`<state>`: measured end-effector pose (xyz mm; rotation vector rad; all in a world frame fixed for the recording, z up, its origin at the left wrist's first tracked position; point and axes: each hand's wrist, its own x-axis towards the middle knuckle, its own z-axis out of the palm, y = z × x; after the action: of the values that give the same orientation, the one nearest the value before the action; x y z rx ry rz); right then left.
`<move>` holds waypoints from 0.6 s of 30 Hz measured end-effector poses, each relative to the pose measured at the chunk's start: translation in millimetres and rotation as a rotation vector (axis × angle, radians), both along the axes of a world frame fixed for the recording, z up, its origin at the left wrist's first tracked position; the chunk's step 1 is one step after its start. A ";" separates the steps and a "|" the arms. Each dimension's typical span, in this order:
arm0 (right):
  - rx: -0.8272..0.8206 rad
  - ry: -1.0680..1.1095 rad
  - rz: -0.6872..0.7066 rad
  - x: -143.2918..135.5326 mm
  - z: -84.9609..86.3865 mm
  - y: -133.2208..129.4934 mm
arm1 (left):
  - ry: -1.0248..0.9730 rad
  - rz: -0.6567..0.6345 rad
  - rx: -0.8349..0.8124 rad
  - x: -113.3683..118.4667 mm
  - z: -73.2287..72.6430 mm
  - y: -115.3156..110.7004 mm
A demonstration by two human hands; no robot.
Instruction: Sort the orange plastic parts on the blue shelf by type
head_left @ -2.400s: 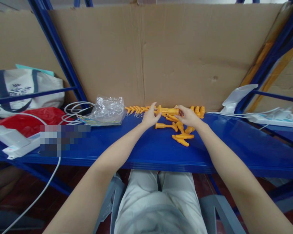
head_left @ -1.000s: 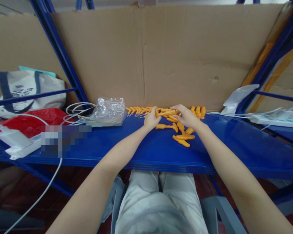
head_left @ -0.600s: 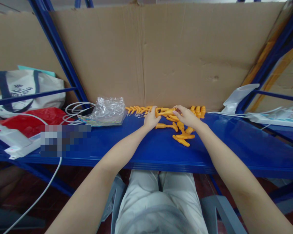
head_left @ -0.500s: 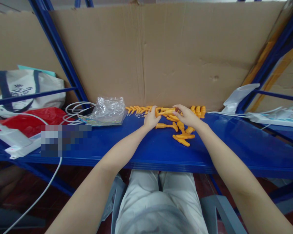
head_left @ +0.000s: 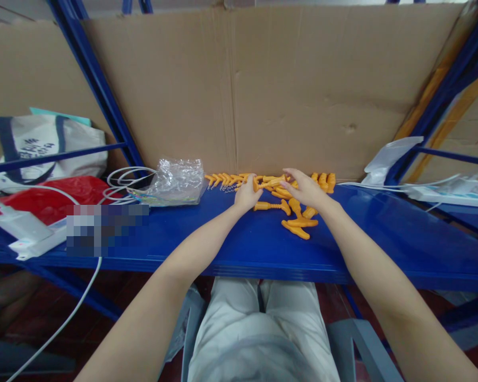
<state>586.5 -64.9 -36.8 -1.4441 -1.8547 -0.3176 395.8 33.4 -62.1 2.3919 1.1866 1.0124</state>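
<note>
My left hand [head_left: 247,195] is closed around the near end of an orange ribbed plastic piece [head_left: 271,182] that points to the right. Around the other end of that piece curve the thumb and fingers of my right hand [head_left: 302,188]; its exact contact is hard to make out. Below the hands lies an orange T-handled piece [head_left: 267,205] on the blue shelf [head_left: 239,241]. More orange handled pieces [head_left: 300,223] are heaped to its right. Behind my left hand runs a row of small orange pieces with metal chains [head_left: 222,179]. Several stubby orange pieces [head_left: 323,182] stand beyond my right hand.
A clear plastic bag [head_left: 179,180] rests left of the orange row. Further left are white cables [head_left: 121,183], a red bag [head_left: 67,196] and a power strip [head_left: 40,241]. Cardboard [head_left: 295,90] walls the back; another power strip [head_left: 454,195] lies right.
The fingers of my right hand have spread slightly at the end of the orange piece. My left hand has stayed almost in place, and the surrounding pieces look unchanged.
</note>
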 end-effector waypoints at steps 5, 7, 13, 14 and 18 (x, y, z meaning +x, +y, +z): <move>-0.076 0.056 0.006 1.6 -4.4 4.5 | 0.015 0.014 -0.004 -0.2 0.9 -0.3; -0.074 0.061 0.037 1.5 -2.9 2.3 | 0.010 0.011 -0.007 -0.2 0.9 -0.1; -0.060 0.048 0.107 2.3 1.0 -3.4 | -0.005 0.001 -0.010 -0.6 -0.3 1.6; -0.065 0.045 0.105 3.1 0.5 -3.0 | -0.002 0.000 -0.008 -0.7 -0.2 1.5; -0.070 0.030 0.110 5.7 -1.6 -0.8 | 0.020 0.002 -0.007 -1.4 1.5 -0.1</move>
<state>592.3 -65.6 -38.4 -1.3789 -1.9296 -0.1779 394.4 33.3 -60.7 2.4011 1.1978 0.9860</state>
